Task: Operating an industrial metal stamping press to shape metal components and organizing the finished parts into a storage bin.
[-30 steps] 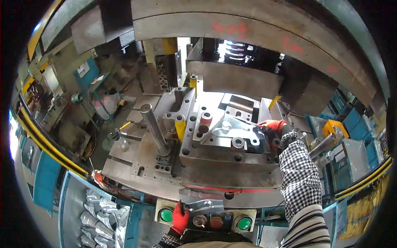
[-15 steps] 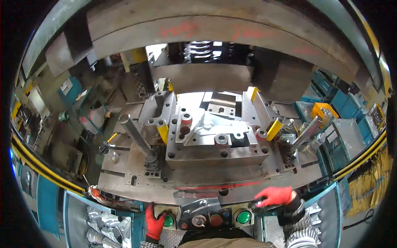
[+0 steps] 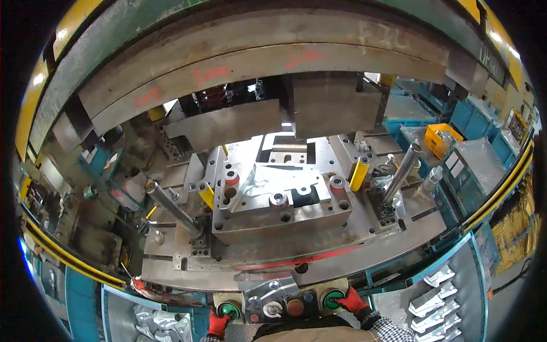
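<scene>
At lower centre, the red-gloved left hand (image 3: 219, 324) and right hand (image 3: 354, 301) touch round green buttons (image 3: 329, 300). Both are unclenched, empty.

Red-and-black gloves (image 3: 353, 302) are showing low in the frame, black-and-white checked sleeves (image 3: 392, 329) are appearing along the lower edge, and tan clothing (image 3: 319, 335) is filling the bottom centre.

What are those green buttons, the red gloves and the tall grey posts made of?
Green buttons: probably smooth plastic, judging by their even colour.
Red gloves: likely fabric, matte and close-fitting; too small to tell whether they are coated.
Tall grey posts: apparently smooth bare steel, given their metallic sheen.
</scene>
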`<state>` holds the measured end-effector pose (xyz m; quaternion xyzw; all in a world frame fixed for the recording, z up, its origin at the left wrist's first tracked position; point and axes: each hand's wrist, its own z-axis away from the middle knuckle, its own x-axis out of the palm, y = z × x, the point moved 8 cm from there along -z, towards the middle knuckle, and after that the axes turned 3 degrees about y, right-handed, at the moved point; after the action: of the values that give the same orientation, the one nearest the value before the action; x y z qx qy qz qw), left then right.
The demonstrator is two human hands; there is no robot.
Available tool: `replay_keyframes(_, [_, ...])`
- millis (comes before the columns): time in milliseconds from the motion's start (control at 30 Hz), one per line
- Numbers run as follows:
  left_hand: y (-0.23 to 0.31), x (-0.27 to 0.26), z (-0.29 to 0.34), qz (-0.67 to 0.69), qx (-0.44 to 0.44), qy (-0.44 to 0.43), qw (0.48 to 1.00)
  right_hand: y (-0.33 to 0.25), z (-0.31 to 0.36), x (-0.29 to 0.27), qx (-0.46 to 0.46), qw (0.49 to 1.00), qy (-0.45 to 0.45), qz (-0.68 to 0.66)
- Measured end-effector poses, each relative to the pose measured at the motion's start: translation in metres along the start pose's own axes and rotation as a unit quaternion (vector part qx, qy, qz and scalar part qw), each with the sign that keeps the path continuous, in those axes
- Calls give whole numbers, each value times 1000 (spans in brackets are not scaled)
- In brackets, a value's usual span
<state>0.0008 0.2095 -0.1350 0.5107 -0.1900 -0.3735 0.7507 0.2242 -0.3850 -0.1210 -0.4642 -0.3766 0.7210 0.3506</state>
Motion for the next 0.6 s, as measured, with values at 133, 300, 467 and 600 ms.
replay_keyframes(133, [-7, -5, 1, -36, 10, 22, 999, -23, 9, -9, 10, 1000, 18, 7])
replay_keyframes(300, [2, -1, 6, -42, 20, 36, 998, -18, 5, -10, -23, 1000, 16, 8])
replay_keyframes(467, [14, -7, 23, -57, 30, 45, 997, -27, 1, 5, -64, 988, -60, -131])
replay_keyframes(600, [23, 14, 15, -115, 67, 43, 990, 9, -6, -4, -42, 998, -32, -46])
